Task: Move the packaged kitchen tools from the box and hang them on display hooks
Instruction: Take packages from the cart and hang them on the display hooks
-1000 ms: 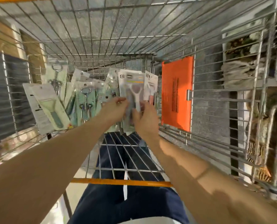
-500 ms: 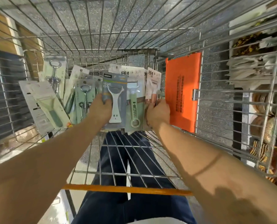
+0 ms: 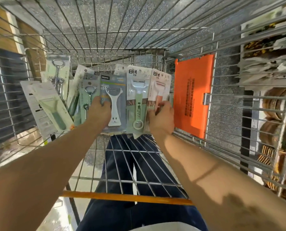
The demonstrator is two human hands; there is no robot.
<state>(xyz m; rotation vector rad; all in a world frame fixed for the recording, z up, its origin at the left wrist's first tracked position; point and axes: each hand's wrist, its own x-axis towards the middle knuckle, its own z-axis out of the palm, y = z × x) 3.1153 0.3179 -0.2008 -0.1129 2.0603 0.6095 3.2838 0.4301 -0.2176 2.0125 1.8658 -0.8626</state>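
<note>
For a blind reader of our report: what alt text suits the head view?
Two bare hands hold packaged kitchen tools in a wire cart: the left hand grips the white peeler, the right hand pinches the pink peeler, with the green peeler between them.

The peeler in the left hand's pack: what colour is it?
The peeler is white; the head view shows it.

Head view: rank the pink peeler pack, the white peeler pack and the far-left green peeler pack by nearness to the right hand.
1. The pink peeler pack, held by the right hand.
2. The white peeler pack, centre, in the left hand.
3. The far-left green peeler pack, leaning at left.
</note>
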